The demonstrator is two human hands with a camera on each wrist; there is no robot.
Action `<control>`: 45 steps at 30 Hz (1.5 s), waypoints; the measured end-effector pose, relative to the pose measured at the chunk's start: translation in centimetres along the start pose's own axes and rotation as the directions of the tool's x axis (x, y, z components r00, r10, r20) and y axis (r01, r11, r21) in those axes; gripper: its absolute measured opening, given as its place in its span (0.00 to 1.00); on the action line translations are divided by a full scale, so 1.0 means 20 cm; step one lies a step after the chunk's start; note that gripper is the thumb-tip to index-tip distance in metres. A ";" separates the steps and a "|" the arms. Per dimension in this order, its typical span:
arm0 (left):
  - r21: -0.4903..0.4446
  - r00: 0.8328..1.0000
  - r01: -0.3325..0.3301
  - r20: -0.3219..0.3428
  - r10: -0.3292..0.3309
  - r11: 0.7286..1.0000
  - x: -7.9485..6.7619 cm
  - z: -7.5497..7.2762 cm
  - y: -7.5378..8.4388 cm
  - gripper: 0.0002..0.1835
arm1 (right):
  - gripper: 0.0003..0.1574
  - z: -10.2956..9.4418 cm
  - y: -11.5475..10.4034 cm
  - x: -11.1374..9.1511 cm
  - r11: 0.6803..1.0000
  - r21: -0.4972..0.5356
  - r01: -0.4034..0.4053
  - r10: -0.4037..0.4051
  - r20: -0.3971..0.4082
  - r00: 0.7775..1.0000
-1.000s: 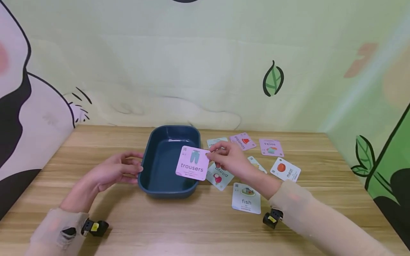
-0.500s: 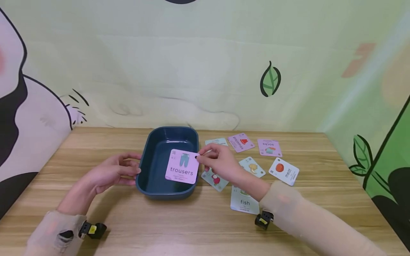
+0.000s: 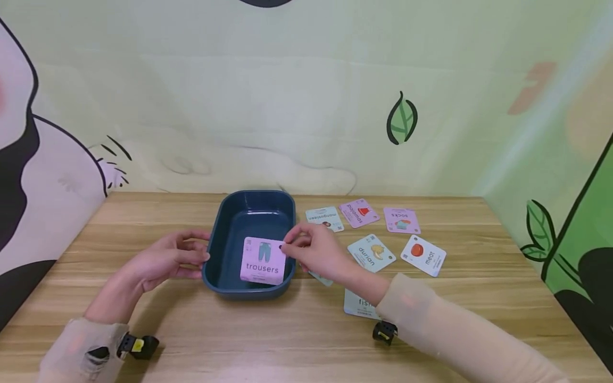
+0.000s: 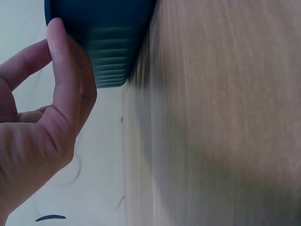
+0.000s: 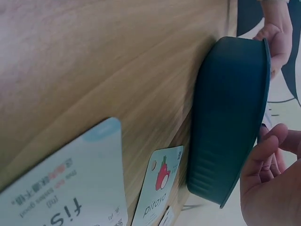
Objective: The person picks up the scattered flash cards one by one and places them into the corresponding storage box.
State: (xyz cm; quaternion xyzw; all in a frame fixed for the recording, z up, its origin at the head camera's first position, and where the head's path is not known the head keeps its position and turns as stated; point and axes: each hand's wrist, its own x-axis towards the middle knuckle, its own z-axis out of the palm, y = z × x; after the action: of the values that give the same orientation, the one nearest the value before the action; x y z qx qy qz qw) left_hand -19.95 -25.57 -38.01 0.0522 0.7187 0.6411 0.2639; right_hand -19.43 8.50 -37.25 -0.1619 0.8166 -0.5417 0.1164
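Observation:
My right hand [image 3: 318,252] pinches the upper right corner of a pink flashcard [image 3: 263,263] marked "trousers" and showing blue trousers. The card is within the outline of a dark blue rectangular tub [image 3: 237,290], low near its right side. In the right wrist view the tub's wall hides nearly all of the card, and thumb and finger [image 5: 270,141] meet right at the rim. On the tub's left side, my left hand [image 3: 165,260] touches the outside of the rim with its fingertips; the left wrist view has the thumb [image 4: 61,61] against the wall [image 4: 110,47].
Several flashcards lie right of the tub: mangosteen [image 3: 323,217], pajamas [image 3: 359,213], socks [image 3: 402,221], durian [image 3: 371,251] and meat [image 3: 423,255]. The right arm partly covers fish [image 3: 361,303] and pitaya [image 5: 160,183]. A printed cloth backdrop [image 3: 230,106] rises behind the wooden table [image 3: 230,340].
The right hand has carried the trousers card left and down, deeper over the tub. The durian and mangosteen cards are now more exposed. The left hand stays by the rim.

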 end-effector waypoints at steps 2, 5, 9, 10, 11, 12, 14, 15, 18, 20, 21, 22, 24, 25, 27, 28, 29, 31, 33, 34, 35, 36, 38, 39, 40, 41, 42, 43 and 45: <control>-0.002 1.000 0.000 0.004 0.000 1.000 0.00 0.00 0.00 0.35 | 0.07 0.01 0.00 -0.01 1.000 -0.005 0.008 -0.008 0.020 1.000; -0.002 1.000 -0.002 0.009 0.002 1.000 0.00 -0.01 0.00 0.35 | 0.05 0.02 0.00 -0.01 0.999 -0.034 0.030 -0.028 0.039 0.999; -0.001 1.000 -0.002 0.008 0.002 1.000 0.00 -0.01 0.00 0.34 | 0.04 0.03 -0.01 -0.02 0.991 -0.116 0.068 -0.063 0.049 0.997; -0.001 1.000 0.000 0.006 0.000 1.000 0.00 -0.01 0.00 0.35 | 0.04 0.03 -0.01 -0.02 0.987 -0.140 0.079 -0.073 0.047 0.996; -0.002 1.000 0.001 0.004 -0.001 1.000 0.00 -0.01 0.00 0.35 | 0.05 0.03 -0.01 -0.03 0.983 -0.160 0.089 -0.083 0.043 0.996; -0.001 1.000 0.001 0.003 -0.001 1.000 0.00 -0.01 0.00 0.35 | 0.05 0.03 -0.01 -0.03 0.978 -0.183 0.102 -0.097 0.037 0.995; 0.000 1.000 0.002 0.003 -0.002 1.000 0.00 -0.01 0.00 0.35 | 0.05 0.03 0.00 -0.03 0.967 -0.224 0.123 -0.122 0.021 0.992; 0.001 1.000 0.003 0.004 -0.003 1.000 0.00 -0.01 0.00 0.35 | 0.04 0.02 0.00 -0.03 0.963 -0.238 0.131 -0.132 0.012 0.991; 0.002 1.000 0.003 0.003 -0.003 1.000 -0.01 -0.01 0.00 0.35 | 0.03 0.02 0.00 -0.03 0.953 -0.264 0.146 -0.153 -0.005 0.988; 0.002 1.000 0.004 0.002 -0.004 1.000 -0.01 -0.01 0.00 0.35 | 0.02 0.01 0.00 -0.04 0.955 -0.261 0.140 -0.148 -0.011 0.989; 0.000 1.000 0.004 0.001 -0.004 1.000 -0.01 0.00 0.00 0.35 | 0.02 0.01 0.00 -0.04 0.957 -0.255 0.139 -0.146 -0.012 0.989; 0.001 1.000 0.004 -0.001 -0.004 1.000 -0.01 0.00 0.00 0.35 | 0.02 0.00 0.01 -0.04 0.958 -0.250 0.139 -0.146 -0.012 0.989; 0.000 1.000 0.005 -0.001 -0.005 1.000 -0.01 0.00 0.01 0.35 | 0.02 -0.01 0.01 -0.05 0.961 -0.239 0.141 -0.148 -0.014 0.989; 0.001 1.000 0.005 -0.002 -0.005 1.000 -0.01 0.00 0.01 0.35 | 0.02 -0.02 0.01 -0.06 0.962 -0.234 0.138 -0.146 -0.016 0.989; 0.001 1.000 0.004 -0.003 -0.004 1.000 -0.01 0.00 0.00 0.35 | 0.04 -0.04 0.01 -0.06 0.963 -0.227 0.143 -0.152 -0.022 0.988; 0.001 1.000 0.002 -0.003 -0.002 1.000 0.00 0.00 0.00 0.35 | 0.04 -0.05 0.02 -0.07 0.966 -0.215 0.141 -0.149 -0.022 0.989; -0.001 1.000 0.003 -0.005 -0.003 1.000 0.00 0.00 0.00 0.35 | 0.04 -0.06 0.02 -0.07 0.969 -0.204 0.138 -0.145 -0.023 0.989; -0.002 1.000 0.002 -0.007 -0.002 1.000 0.00 0.00 0.00 0.35 | 0.04 -0.08 0.02 -0.08 0.977 -0.173 0.121 -0.127 -0.022 0.992; -0.004 1.000 0.001 -0.008 -0.001 1.000 0.00 0.00 0.00 0.35 | 0.04 -0.11 0.04 -0.08 0.985 -0.138 0.103 -0.105 -0.012 0.994; -0.002 1.000 0.001 -0.008 -0.001 1.000 0.00 0.00 0.00 0.35 | 0.04 -0.12 0.04 -0.08 0.988 -0.120 0.092 -0.094 -0.007 0.996; -0.002 1.000 0.002 -0.007 -0.002 1.000 0.00 0.00 -0.01 0.35 | 0.04 -0.13 0.05 -0.08 0.990 -0.109 0.087 -0.087 -0.004 0.996; -0.002 1.000 0.001 -0.005 -0.001 1.000 0.00 0.00 -0.01 0.35 | 0.04 -0.14 0.05 -0.09 0.992 -0.097 0.077 -0.078 0.001 0.997; -0.003 1.000 0.001 -0.001 -0.001 1.000 0.00 0.00 -0.01 0.35 | 0.04 -0.17 0.06 -0.09 0.995 -0.078 0.069 -0.068 0.008 0.998; -0.004 1.000 0.000 0.001 0.000 1.000 0.00 -0.01 -0.01 0.35 | 0.04 -0.19 0.07 -0.10 0.996 -0.071 0.062 -0.061 0.012 0.998; -0.004 1.000 0.000 0.002 0.000 1.000 0.00 -0.01 -0.01 0.35 | 0.04 -0.20 0.07 -0.10 0.997 -0.061 0.052 -0.051 0.015 0.999; -0.004 1.000 -0.001 0.003 0.001 1.000 0.00 -0.01 -0.01 0.35 | 0.05 -0.22 0.08 -0.11 0.998 -0.053 0.039 -0.038 0.019 0.999; -0.003 1.000 -0.001 0.002 0.001 1.000 0.00 -0.01 -0.01 0.35 | 0.05 -0.23 0.08 -0.11 0.999 -0.047 0.025 -0.024 0.023 0.999; -0.003 1.000 0.000 0.001 0.000 1.000 0.00 -0.01 -0.01 0.35 | 0.05 -0.24 0.09 -0.12 0.999 -0.046 0.013 -0.012 0.026 1.000; -0.003 1.000 -0.001 0.000 0.001 1.000 0.00 0.00 -0.01 0.35 | 0.06 -0.28 0.10 -0.13 0.999 -0.035 -0.015 0.017 0.040 0.999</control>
State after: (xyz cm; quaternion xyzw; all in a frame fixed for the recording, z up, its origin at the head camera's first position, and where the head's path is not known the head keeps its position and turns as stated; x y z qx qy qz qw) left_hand -19.96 -25.68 -38.14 0.0522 0.7177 0.6422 0.2639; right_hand -19.34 14.92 -36.97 -0.1682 0.8245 -0.5232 0.1344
